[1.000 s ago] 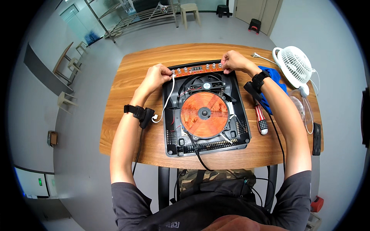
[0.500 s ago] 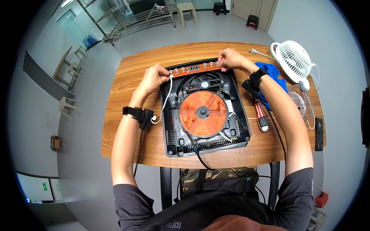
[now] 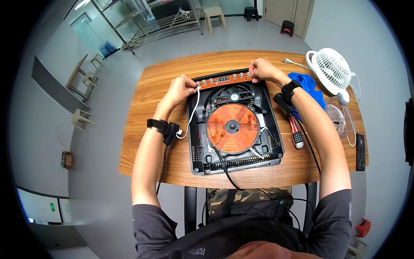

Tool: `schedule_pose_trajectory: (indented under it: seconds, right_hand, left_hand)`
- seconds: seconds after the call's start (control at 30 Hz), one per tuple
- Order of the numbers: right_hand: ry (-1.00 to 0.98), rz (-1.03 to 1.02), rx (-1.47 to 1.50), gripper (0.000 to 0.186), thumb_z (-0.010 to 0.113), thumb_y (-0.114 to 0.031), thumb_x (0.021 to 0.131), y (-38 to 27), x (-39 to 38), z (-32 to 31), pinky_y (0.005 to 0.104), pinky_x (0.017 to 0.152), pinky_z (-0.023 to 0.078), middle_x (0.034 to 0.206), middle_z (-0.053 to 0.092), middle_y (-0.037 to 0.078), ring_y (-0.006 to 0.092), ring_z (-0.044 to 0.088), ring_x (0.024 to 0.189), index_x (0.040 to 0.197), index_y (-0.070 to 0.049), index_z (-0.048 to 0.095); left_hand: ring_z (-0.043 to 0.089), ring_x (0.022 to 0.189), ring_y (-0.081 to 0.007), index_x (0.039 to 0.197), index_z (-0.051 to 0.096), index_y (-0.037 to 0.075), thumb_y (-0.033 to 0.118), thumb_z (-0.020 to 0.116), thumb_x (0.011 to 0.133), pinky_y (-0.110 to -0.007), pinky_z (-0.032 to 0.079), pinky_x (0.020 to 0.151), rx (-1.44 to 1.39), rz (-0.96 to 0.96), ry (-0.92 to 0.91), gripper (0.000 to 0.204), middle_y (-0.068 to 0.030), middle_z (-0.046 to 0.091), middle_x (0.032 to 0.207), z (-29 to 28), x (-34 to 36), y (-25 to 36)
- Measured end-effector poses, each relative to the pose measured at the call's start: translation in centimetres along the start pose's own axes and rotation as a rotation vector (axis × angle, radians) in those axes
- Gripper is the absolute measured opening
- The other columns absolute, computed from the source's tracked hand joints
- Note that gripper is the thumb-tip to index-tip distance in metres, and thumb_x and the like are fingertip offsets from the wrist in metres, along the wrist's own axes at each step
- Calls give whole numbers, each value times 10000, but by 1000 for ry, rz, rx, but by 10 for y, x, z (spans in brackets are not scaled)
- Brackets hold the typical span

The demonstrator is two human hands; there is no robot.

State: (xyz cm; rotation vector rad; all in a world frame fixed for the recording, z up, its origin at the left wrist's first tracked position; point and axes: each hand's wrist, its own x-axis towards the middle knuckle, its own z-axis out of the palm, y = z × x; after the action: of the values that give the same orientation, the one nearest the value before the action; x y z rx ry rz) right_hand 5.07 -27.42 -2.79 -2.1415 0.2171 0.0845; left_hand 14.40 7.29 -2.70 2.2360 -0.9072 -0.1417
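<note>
Taking the copper coil [image 3: 233, 126] as the clock's centre, a hand could reach over it from six, between the left forearm [image 3: 148, 162] at eight and the right forearm [image 3: 317, 125] at three. A black power cord [image 3: 233, 181] crosses that approach at six. A white cable [image 3: 197, 110] arches across the ten-o'clock side. Bare tabletop [image 3: 207, 61] offers passage at twelve, beyond the housing [image 3: 196, 166], and around nine, outside the left forearm. Towards two, blue cloth [image 3: 317, 96] and a white fan [image 3: 331, 69] block the way; just past three, a screwdriver [image 3: 296, 134].
</note>
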Motion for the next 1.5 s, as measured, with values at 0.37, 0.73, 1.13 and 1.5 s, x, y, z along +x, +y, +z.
schedule_pose_trajectory:
  seconds: [0.37, 0.73, 1.13, 1.5]
  right_hand:
    - [79, 11, -31, 81, 700, 41, 808, -7, -10, 2, 282, 561, 590, 700, 681, 85, 157, 705, 610, 797, 14, 625]
    - [176, -109, -117, 92, 659, -52, 891, -24, -48, -7, 309, 531, 593, 777, 688, 95, 168, 692, 627, 936, 28, 647]
    - [0, -402, -479, 161, 690, -123, 815, -78, -155, 77, 425, 794, 542, 879, 708, 201, 354, 696, 889, 939, -20, 698]
    - [266, -206, -797, 217, 682, -232, 838, -43, -197, 24, 490, 783, 549, 908, 714, 216, 400, 690, 907, 900, -25, 701]
  left_hand:
    - [639, 1052, -288, 1056, 764, 48, 11, 724, 794, -376, 513, 956, 268, 119, -96, 267, -143, 684, 1088, -11, 0, 3]
    - [697, 924, -301, 1030, 752, 24, 57, 661, 837, -384, 555, 850, 403, 19, 0, 216, -171, 704, 1048, -57, -68, 3]
    - [716, 867, -277, 1005, 744, 2, 62, 726, 828, -369, 562, 807, 344, -166, -149, 187, -162, 747, 926, -59, -186, -30]
    - [717, 873, -314, 982, 743, -2, 80, 740, 813, -390, 562, 787, 413, -45, -16, 188, -202, 730, 919, -36, -205, -23]
